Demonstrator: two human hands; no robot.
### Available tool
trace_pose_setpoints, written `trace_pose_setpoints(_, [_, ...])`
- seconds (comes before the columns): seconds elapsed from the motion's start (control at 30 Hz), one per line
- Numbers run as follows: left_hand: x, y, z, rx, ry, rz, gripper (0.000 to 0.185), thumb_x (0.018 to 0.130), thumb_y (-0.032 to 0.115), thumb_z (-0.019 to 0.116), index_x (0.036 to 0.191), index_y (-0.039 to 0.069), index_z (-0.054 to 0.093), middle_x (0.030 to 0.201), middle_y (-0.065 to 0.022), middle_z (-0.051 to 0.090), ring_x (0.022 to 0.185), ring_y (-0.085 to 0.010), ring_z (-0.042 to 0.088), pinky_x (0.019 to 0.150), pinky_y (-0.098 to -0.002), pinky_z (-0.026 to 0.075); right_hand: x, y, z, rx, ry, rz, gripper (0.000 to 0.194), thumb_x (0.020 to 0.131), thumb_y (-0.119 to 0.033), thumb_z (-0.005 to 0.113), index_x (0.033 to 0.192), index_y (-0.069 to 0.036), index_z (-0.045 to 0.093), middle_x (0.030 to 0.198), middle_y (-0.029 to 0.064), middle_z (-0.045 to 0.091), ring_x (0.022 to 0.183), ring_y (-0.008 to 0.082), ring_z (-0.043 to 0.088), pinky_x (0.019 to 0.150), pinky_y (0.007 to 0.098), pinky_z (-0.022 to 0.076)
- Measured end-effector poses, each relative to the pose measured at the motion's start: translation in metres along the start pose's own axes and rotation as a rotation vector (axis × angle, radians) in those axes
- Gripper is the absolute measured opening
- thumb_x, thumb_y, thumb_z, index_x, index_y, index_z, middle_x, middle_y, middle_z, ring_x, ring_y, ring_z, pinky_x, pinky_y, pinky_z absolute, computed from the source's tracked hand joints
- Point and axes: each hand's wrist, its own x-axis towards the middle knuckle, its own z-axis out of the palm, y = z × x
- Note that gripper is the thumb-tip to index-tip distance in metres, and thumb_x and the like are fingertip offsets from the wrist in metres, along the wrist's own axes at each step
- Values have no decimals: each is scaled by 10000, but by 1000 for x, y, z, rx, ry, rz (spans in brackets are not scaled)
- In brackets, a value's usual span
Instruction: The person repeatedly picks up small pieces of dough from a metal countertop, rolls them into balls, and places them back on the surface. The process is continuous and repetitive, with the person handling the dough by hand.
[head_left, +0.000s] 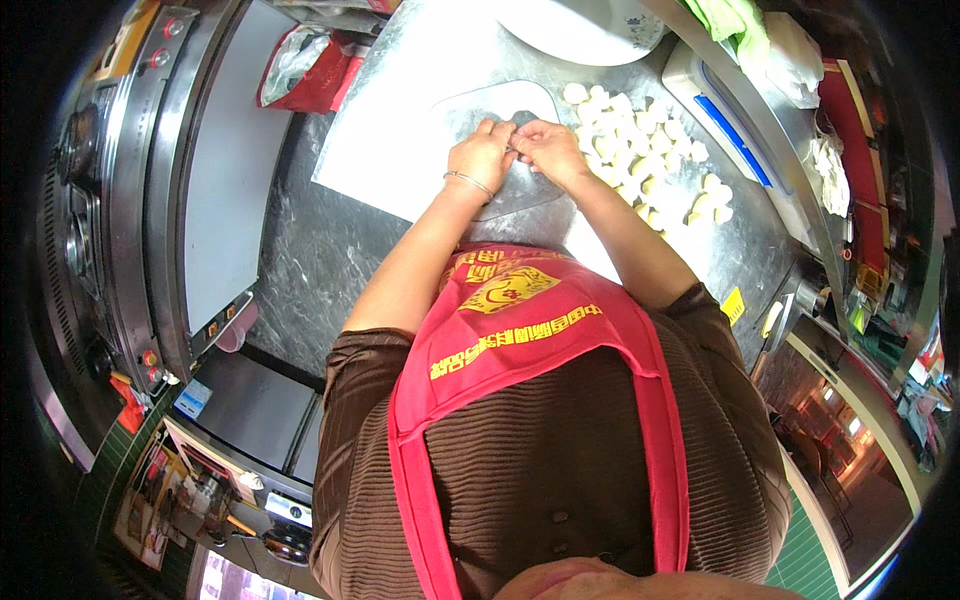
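My left hand (481, 157), with a bracelet on its wrist, and my right hand (550, 151) meet over a steel tray (517, 196) with rounded corners. The fingertips of both hands are close together around something small and dark; what it is cannot be made out. Just right of my right hand, many small pale dough pieces (637, 142) lie spread on the steel worktop, with a smaller cluster (711, 199) a little apart.
A large white basin (592, 30) with a blue flower pattern stands at the far edge. A red bag (304, 75) is at the upper left. At the right are a plastic container (720, 112) with a blue strip and a yellow scraper (733, 306). Steel kitchen equipment (161, 187) stands at the left.
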Motion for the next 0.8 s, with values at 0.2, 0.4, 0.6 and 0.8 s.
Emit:
trace_pose_setpoints(0.2, [2,-23,13,-335,98,-119,309,839,108,729,1131,107,629,971,-135,674,840,-309,682,736,-414,551,4,9,-2,45,34,23,191,940,-177,709,1051,-24,679,910,45,714,769,119,680,638,254,540])
trace_pose_setpoints(0.4, [0,-32,16,-574,109,-279,241,848,59,715,1079,71,648,846,-111,679,739,-227,671,692,-348,543,7,14,16,126,10,-92,200,905,-126,744,1037,2,665,909,71,713,760,129,677,659,250,533])
trace_pose_setpoints(0.6, [2,-29,10,-492,69,-278,255,869,55,701,1120,65,654,815,-72,694,724,-156,660,685,-305,540,20,19,21,67,74,-119,206,851,-119,762,1010,-7,692,825,96,731,706,139,680,675,277,553])
trace_pose_setpoints(0.8, [6,-26,12,-478,91,-277,227,880,72,702,1105,68,671,826,-68,718,718,-140,668,685,-292,542,20,25,27,-51,206,-318,127,861,-122,728,921,-18,685,776,83,724,699,148,679,676,289,551])
